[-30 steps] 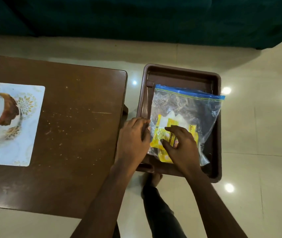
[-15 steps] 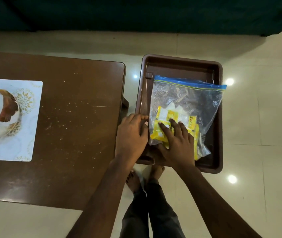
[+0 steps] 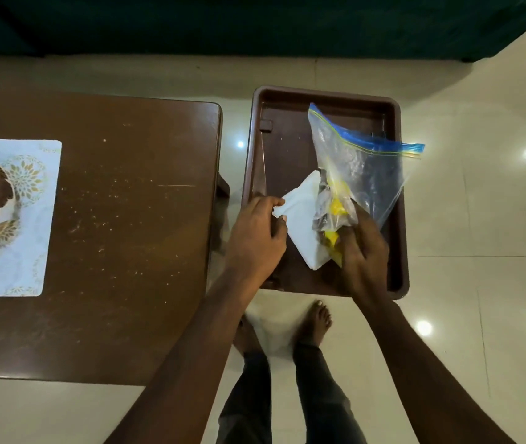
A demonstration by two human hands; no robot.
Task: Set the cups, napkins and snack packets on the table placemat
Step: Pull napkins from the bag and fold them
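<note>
Your left hand (image 3: 256, 233) pinches a corner of the white napkin (image 3: 300, 225) at frame centre, over the tray (image 3: 325, 92). Your right hand (image 3: 364, 254) grips the lower end of the bag (image 3: 364, 168), which tilts toward the upper right with yellow packets (image 3: 336, 208) inside. The placemat (image 3: 15, 261) lies on the table (image 3: 127, 235) at the left edge, well apart.

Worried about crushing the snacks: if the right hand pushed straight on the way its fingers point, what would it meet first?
Likely the yellow snack packets inside the zip bag the right hand grips; the white napkin lies just beyond, though depth is unclear.
</note>
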